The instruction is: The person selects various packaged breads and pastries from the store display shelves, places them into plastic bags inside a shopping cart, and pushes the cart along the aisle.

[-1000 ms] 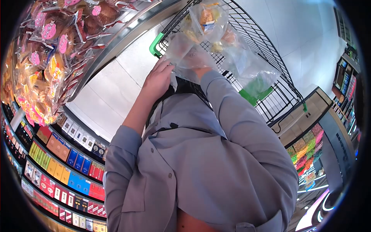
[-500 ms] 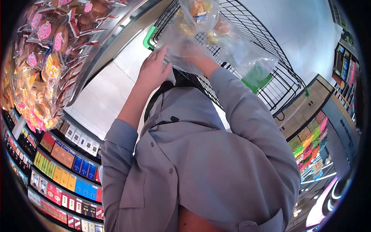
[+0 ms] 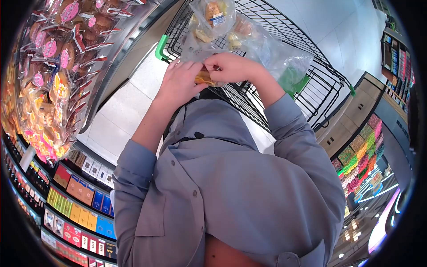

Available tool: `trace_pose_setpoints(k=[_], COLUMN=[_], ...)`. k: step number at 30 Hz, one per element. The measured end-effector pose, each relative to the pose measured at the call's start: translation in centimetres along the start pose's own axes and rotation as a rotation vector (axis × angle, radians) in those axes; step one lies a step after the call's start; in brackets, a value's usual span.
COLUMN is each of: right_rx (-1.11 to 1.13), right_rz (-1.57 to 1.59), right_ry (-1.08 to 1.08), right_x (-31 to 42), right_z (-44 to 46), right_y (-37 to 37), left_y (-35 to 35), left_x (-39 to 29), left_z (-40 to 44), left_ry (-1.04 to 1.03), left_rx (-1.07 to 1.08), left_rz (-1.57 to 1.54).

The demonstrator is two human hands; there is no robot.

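My left hand [image 3: 179, 83] is at the near edge of the shopping cart, its fingers curled over a clear plastic bag [image 3: 198, 54]. A yellow-brown wrapped item [image 3: 206, 78] shows between its thumb and fingers, partly hidden; its kind I cannot make out. Beside it, my right hand [image 3: 233, 69] pinches the bag with closed fingers. Farther in the black wire cart [image 3: 284, 22] lies a clear bag with a labelled bread-like item [image 3: 215, 14]. Other clear bags with pale yellowish food [image 3: 234, 41] rest next to it.
Packaged baked goods [image 3: 58, 66] are heaped in a metal-edged display on the left. Shelves of boxed products [image 3: 82, 213] curve below it. The cart has a green corner piece [image 3: 162, 48] and a green panel [image 3: 293, 82]. A wooden counter [image 3: 353, 113] stands at right.
My hands have come together at the bag, the right one moving back toward me and closing on it. The yellow-brown item now shows between them. The view has shifted slightly.
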State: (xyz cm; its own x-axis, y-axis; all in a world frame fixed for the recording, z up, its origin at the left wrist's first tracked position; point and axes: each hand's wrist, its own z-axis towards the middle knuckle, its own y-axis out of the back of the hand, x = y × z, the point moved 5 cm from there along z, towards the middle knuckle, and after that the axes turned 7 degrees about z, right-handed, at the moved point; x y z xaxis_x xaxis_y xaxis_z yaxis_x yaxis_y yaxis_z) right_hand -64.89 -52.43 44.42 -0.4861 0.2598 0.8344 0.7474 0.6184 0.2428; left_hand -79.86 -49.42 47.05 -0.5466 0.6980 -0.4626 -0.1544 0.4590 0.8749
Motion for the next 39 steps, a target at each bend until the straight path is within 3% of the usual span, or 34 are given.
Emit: trace_pose_setpoints(k=[2, 3, 6, 8, 12, 14, 17, 20, 22, 23, 29, 34, 36, 37, 39], right_rx=[-0.003, 0.005, -0.082, -0.047, -0.178, -0.201, -0.288, -0.756, -0.523, -0.473, -0.352, -0.294, -0.316, -0.333, -0.157], right_rz=[0.43, 0.43, 0.349, -0.163, -0.224, -0.309, -0.431, 0.42, -0.181, -0.249, -0.25, -0.062, 0.023, 0.023, -0.097], right_ry=[-0.051, -0.05, 0.02, -0.119, -0.105, -0.212, -0.061, 0.155, -0.125, -0.162, -0.262, -0.537, -0.602, -0.595, -0.624], right_x=[-1.6, -2.4, -4.5, -6.9, -11.8, -13.2, -19.3, -35.2, -28.0, -26.2, -22.2, -16.4, -14.5, -15.8, -20.5], right_z=[0.7, 1.2, 3.3, 4.9, 8.9, 11.4, 15.3, 23.8, 22.8, 22.6, 21.4, 14.1, 12.4, 12.0, 11.9], right_y=[-0.7, -1.0, -1.6, -3.0, -5.6, -5.7, -6.9, -10.7, -8.3, -8.1, -6.8, -4.1, -3.1, -2.8, -3.8], left_y=[0.7, 1.2, 1.2, 1.1, 0.4, -0.3, -1.5, -2.4, -3.2, -3.5, -4.5, -3.0, -3.2, -3.1, -2.6], left_x=[0.3, 0.4, 1.2, 1.8, 3.0, 3.7, 4.3, 4.5, 4.5, 4.4, 3.9, 3.5, 3.3, 3.3, 3.1], left_z=[-0.3, -0.5, -2.1, -3.7, -7.6, -9.4, -12.0, -14.2, -15.6, -16.1, -17.7, -15.9, -14.8, -14.5, -13.5], left_ry=[0.076, 0.115, 0.214, 0.272, 0.338, 0.512, 0.642, 0.781, 0.849, 0.888, 0.984, 0.945, 0.904, 0.887, 0.754], left_rx=[0.12, 0.162, 0.203, 0.201, 0.13, 0.148, 0.091, 0.054, -0.04, -0.059, -0.137, -0.152, -0.222, -0.225, -0.281], left_rz=[-0.043, -0.046, -0.127, -0.203, -0.356, -0.503, -0.669, -0.793, -0.852, -0.902, -0.966, -0.954, -1.233, -1.227, -1.462])
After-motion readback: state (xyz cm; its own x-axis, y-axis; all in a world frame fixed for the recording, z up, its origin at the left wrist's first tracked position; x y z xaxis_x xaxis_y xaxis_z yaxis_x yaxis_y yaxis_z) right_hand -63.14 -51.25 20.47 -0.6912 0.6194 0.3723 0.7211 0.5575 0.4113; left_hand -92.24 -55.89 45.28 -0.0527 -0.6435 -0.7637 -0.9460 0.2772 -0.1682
